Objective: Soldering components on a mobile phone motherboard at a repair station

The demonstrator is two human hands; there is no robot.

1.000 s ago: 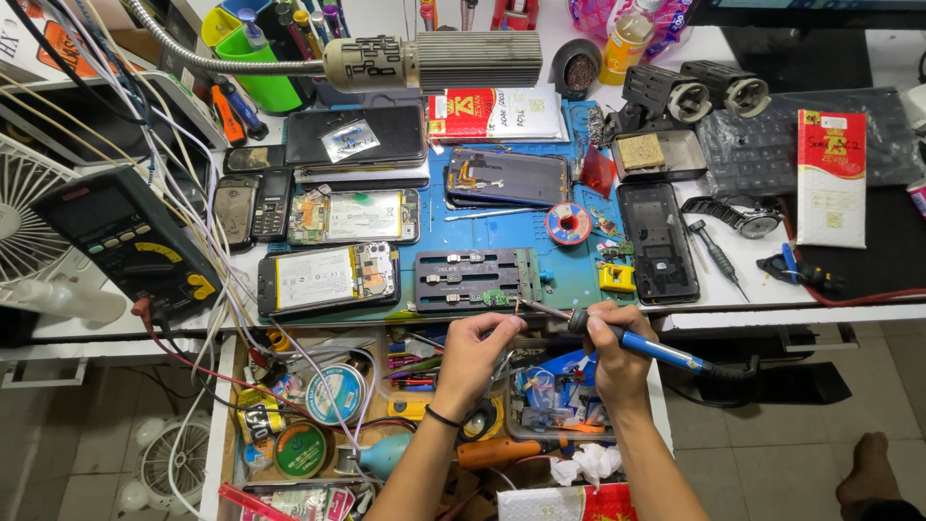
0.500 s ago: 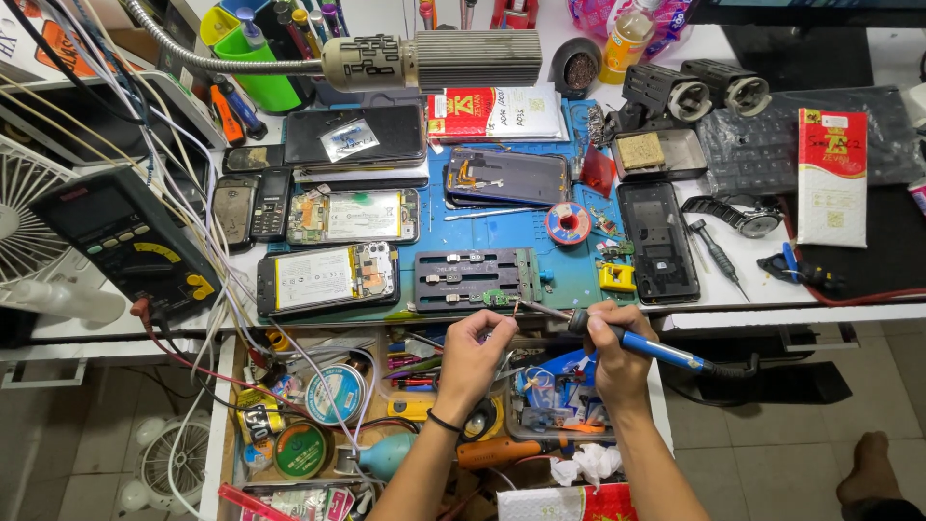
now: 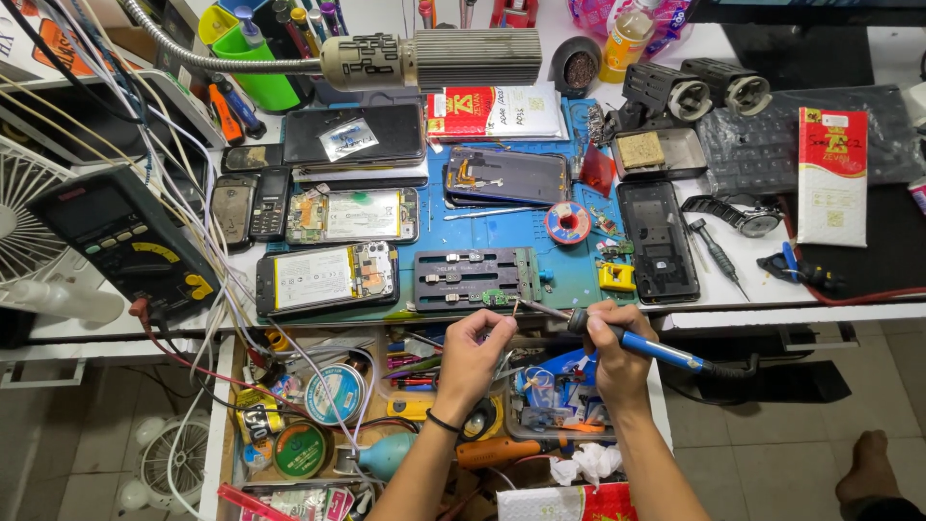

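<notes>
Nearest, an open drawer of clutter (image 3: 318, 405). Above it, the left hand (image 3: 473, 352) pinches something too small to identify. The right hand (image 3: 612, 347) is closed around a blue-handled soldering iron (image 3: 641, 345), tip at a small green circuit board (image 3: 495, 298) clamped in a black metal fixture (image 3: 477, 278). A slip could likely scorch nearby parts. Beyond lie opened phones (image 3: 328, 275).

Colours on the white tabletop (image 3: 743, 289)

Blue-handled soldering iron (image 3: 648, 347), blue work mat (image 3: 502, 232), green cup (image 3: 258, 60), red-and-white packets (image 3: 831, 174), black meter (image 3: 125, 241) with yellow dial.
</notes>
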